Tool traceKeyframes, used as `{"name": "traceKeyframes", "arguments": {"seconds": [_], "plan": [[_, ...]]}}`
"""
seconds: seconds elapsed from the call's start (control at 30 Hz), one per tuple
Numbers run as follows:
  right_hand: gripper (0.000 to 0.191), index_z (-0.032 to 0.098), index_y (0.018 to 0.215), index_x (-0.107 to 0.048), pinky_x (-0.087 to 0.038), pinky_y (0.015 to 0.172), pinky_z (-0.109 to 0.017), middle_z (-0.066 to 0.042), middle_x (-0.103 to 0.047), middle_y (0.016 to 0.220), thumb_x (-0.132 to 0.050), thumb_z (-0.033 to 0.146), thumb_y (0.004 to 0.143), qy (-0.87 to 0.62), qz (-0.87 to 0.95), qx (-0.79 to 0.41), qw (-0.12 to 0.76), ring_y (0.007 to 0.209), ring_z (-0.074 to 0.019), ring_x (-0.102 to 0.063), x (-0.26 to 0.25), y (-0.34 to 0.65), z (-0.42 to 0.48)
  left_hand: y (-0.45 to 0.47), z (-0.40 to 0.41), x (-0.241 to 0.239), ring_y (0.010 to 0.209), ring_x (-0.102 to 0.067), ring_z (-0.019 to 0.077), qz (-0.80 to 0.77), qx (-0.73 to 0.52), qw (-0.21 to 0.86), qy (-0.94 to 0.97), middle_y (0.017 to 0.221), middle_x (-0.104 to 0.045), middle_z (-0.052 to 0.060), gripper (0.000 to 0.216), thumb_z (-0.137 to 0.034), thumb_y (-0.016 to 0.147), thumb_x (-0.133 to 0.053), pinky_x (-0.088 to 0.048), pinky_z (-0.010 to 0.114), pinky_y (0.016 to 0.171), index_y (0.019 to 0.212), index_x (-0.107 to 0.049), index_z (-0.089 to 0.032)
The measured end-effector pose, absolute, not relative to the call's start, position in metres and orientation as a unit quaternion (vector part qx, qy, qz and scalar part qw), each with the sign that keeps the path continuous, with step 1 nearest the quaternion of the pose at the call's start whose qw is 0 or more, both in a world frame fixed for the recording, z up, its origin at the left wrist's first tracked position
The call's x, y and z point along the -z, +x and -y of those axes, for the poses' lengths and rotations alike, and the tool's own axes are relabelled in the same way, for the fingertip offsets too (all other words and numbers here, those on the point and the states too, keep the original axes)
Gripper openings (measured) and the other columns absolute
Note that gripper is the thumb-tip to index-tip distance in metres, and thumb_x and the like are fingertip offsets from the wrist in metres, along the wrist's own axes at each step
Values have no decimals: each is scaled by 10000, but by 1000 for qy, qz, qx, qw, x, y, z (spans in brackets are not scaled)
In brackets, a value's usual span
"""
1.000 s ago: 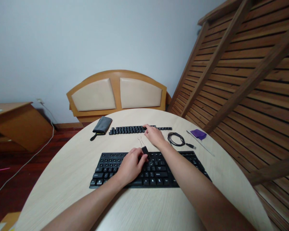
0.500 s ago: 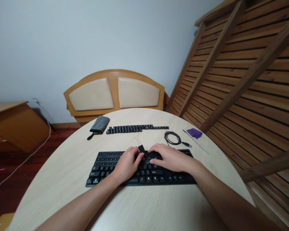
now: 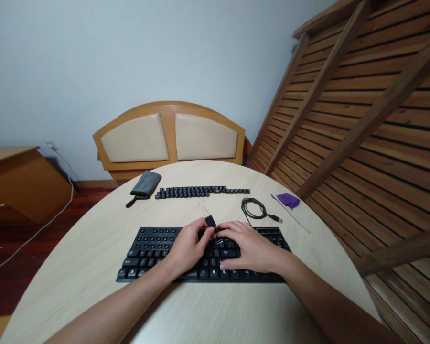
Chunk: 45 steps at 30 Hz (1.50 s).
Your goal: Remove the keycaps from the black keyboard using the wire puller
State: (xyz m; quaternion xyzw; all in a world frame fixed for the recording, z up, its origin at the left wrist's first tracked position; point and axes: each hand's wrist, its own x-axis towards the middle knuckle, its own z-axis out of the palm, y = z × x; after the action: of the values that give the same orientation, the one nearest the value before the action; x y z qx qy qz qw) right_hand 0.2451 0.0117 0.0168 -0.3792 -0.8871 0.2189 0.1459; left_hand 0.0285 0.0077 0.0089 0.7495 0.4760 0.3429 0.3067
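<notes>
I have a pale round table (image 3: pixel 200 313) before me, a padded wooden headboard (image 3: pixel 171 138) behind and a slatted wooden panel (image 3: pixel 347 129) on the right. The black keyboard (image 3: pixel 208 265) lies on the tabletop, bare mounts showing at upper left; loose keycaps (image 3: pixel 186 192) line up beyond. My left hand (image 3: pixel 189 243) pinches a black-handled wire keycap puller (image 3: pixel 210 221) over it; my right hand (image 3: pixel 252 246) spreads thumb from fingers. I can't read the tiny legends.

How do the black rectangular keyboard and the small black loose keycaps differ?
The keyboard is one wide piece; the keycaps are separate pieces in close rows. The keyboard has the left hand and right hand over it; the keycaps have neither. Both are black and rest on the pale round-edged table.
</notes>
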Motion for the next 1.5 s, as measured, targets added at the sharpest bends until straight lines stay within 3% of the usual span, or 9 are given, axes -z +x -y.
{"name": "traceKeyframes", "arguments": {"seconds": [0.5,0.73,0.9,1.1,1.5], "plan": [[555,236,1100,-599,-376,1044,-434,-79,-572,1334,-788,558,690,-361,889,-219,175,1228,-270,-515,-11,247,-16,25,-8,-6,794,-611,195,-437,-331,340,764,831,-677,37,217,-291,979,-482,-449,302,755,876,-631,-169],[609,205,1161,-601,-378,1058,-430,-103,-581,1321,-764,581,711,-351,896,-212,169,1239,-273,-511,-10,246,-17,24,-4,-3,748,-565,190,-423,-295,266,814,758,-623,29,217,-296,950,-538,-417,301,702,779,-592,-174],[598,195,1147,-610,-376,1068,-440,-110,-577,1335,-760,582,716,-355,896,-210,165,1251,-284,-507,-11,246,-16,24,-1,-6,803,-571,199,-391,-273,251,842,796,-644,36,199,-282,969,-519,-425,311,744,825,-609,-177],[365,197,1131,-603,-384,1065,-428,-103,-600,1303,-672,414,846,-351,897,-203,177,1230,-258,-527,-15,245,-15,25,-3,-3,762,-581,192,-431,-280,239,824,793,-635,37,198,-280,961,-524,-424,297,704,803,-586,-179],[188,215,974,-653,-392,1062,-432,-82,-608,1313,-643,384,892,-365,885,-210,198,1248,-245,-526,-9,244,-14,29,-4,-8,757,-618,193,-448,-299,302,787,783,-679,29,191,-251,952,-519,-429,290,705,789,-590,-182]]}}
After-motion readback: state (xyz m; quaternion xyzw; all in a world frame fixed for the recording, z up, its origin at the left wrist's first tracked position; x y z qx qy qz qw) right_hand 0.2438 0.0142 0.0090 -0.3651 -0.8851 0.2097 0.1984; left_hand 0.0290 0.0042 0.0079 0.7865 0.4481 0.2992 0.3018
